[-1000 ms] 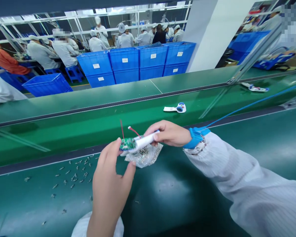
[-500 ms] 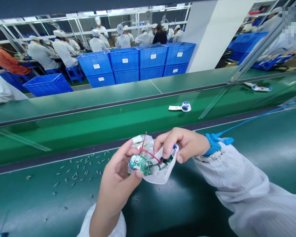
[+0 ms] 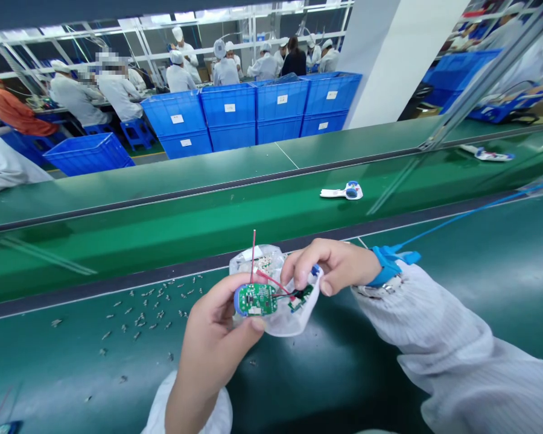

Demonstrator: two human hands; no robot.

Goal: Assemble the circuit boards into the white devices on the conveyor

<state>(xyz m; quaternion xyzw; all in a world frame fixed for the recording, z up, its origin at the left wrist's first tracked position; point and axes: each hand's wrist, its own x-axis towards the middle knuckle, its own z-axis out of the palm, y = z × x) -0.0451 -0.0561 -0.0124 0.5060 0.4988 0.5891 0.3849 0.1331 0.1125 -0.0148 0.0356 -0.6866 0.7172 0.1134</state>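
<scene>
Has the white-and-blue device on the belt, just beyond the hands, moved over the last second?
Yes. The white-and-blue device has slid rightward along the green belt, judged against the blue crates behind, which barely shift.

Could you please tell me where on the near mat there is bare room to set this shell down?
The mat is bare right of the right hand, between sleeve and belt, and below that hand. Left of the left hand loose screws crowd it, and a bag lies behind the shell.
</scene>
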